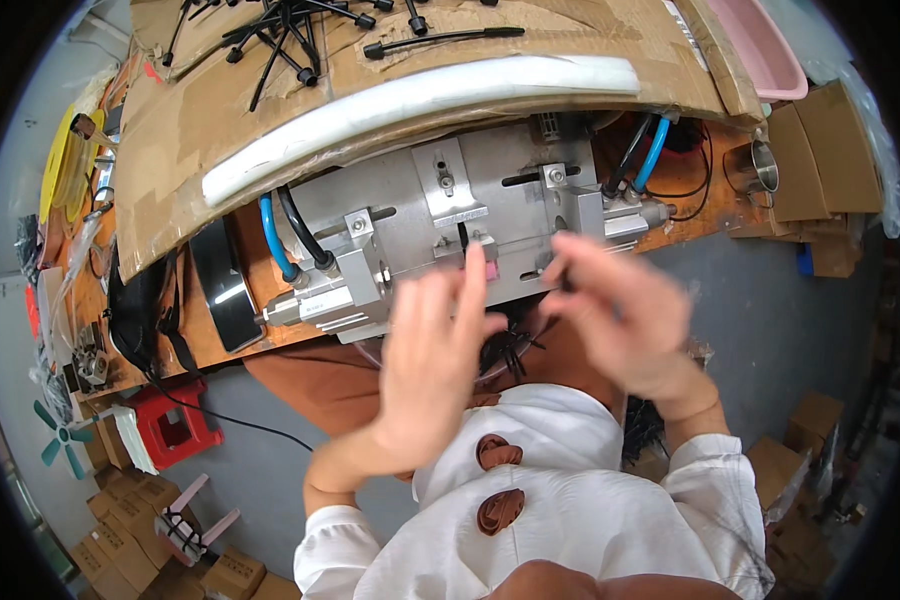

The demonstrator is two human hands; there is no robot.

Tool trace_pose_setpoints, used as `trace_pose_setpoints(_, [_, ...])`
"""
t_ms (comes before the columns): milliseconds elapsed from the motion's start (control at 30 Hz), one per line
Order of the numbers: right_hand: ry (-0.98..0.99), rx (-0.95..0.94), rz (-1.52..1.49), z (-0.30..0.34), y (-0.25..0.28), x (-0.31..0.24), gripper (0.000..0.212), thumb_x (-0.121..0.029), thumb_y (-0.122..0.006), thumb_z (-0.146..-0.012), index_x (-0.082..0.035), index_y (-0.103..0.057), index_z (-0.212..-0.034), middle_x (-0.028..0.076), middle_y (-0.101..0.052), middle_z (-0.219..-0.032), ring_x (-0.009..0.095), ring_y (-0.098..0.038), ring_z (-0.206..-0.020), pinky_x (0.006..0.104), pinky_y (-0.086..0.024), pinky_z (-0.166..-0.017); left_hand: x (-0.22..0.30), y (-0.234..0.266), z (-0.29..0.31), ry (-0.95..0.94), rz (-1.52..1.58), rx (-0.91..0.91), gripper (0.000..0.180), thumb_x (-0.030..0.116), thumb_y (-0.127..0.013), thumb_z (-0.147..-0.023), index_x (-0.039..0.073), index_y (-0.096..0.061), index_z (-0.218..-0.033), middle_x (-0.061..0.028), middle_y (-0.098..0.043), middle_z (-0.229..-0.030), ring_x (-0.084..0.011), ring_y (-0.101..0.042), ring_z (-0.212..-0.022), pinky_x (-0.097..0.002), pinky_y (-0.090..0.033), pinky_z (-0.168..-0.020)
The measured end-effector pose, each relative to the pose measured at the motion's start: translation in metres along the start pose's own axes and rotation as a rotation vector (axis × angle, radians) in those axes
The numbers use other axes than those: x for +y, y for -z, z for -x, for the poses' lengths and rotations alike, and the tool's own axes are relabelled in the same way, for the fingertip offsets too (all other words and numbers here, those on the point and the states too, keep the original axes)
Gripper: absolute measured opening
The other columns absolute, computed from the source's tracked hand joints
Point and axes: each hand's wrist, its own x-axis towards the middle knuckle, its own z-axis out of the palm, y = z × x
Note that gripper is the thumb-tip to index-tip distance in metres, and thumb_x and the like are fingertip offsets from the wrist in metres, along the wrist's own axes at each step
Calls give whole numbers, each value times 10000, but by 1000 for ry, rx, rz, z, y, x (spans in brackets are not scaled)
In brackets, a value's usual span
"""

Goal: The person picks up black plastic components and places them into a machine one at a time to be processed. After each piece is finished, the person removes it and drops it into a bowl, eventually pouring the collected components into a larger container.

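A metal clamping fixture [420, 240] lies in front of me, with an air cylinder at each end. My left hand [430, 350] is at its near edge, fingers stretched out and slightly blurred, with nothing visible in them. Its index fingertip reaches the small center block, beside a pink piece [489, 270] and a thin black stem [463, 234]. To the right, my right hand [625, 315] is raised over the fixture's near edge, smeared by motion. Its fingers are curled together around a small dark thing I cannot make out. Below the fixture, several black parts [510, 350] show between the hands.
Black stems with round caps [300, 40] lie heaped on a cardboard sheet [190, 130] behind a white foam strip [420, 105]. Blue hoses [275, 238] run into the fixture. A phone [225, 285] lies left; a metal cup [750, 170] stands right. A red stool [175, 425] stands below.
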Motion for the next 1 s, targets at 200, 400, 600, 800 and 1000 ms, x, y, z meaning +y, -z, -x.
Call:
trace_pose_setpoints(200, [59,-146,92,49,-60,8,665,-70,-751,-722,46,-488,-1321,25,-503,-577,151,-510,-487,303,-407,-441,-79,56,-129,-267,-193,288,135,47,-558,-882,64,-636,-991,-104,-571,-1048,-284,-518,-970,-374,-414,-846])
trace_pose_setpoints(400, [31,-190,78,42,-69,14,677,-94,-738,-750,0,-462,-1361,48,-542,-618,157,-555,-525,308,-414,-453,-82,81,-134,-177,167,-151,115,4,-586,-851,12,-609,-963,-85,-577,-887,-180,-528,-788,-290,-439,-754])
trace_pose_setpoints(600, [232,-152,221,-13,-28,10,556,-174,-728,-759,-14,-532,-1254,44,-589,-757,181,-604,-634,316,-459,-483,-27,48,-33,-56,8,229,589,-105,-665,-702,22,-568,-1269,-122,-602,-942,-248,-549,-781,-333,-455,-710])
trace_pose_setpoints(800, [393,93,855,-184,-42,44,267,-107,-614,-836,64,-612,-1042,205,-657,-785,239,-677,-738,351,-518,-595,10,-18,33,62,6,75,796,-113,-704,-656,-56,-397,-1388,-127,-538,-950,-280,-504,-844,-370,-439,-755])
trace_pose_setpoints(1000, [-105,-316,167,-200,6,-12,221,-43,-545,-806,44,-609,-998,217,-633,-777,329,-644,-755,395,-499,-651,13,-37,33,154,-103,-42,674,-11,-658,-781,-51,-378,-1392,-112,-504,-942,-277,-491,-860,-373,-431,-766])
